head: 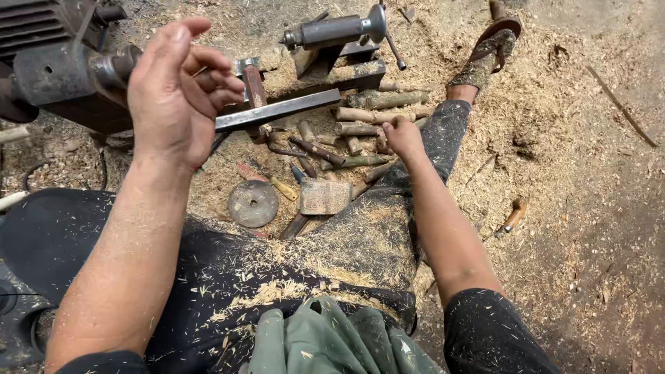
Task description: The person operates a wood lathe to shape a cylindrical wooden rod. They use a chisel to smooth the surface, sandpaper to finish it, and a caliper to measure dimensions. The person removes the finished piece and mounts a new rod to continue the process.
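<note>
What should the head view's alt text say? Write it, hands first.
The left hand is raised, fingers curled and holding nothing, near a grey metal lathe. The right hand reaches into a pile of short brown wooden sticks on the sawdust-covered ground.

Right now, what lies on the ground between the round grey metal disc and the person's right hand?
In the head view, a flat rectangular wooden block lies between the round grey metal disc and the right hand, with thin wooden sticks scattered past it.

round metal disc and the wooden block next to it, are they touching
Apart. The head view shows a strip of sawdust-covered ground between the round metal disc and the wooden block; their edges do not meet.
</note>
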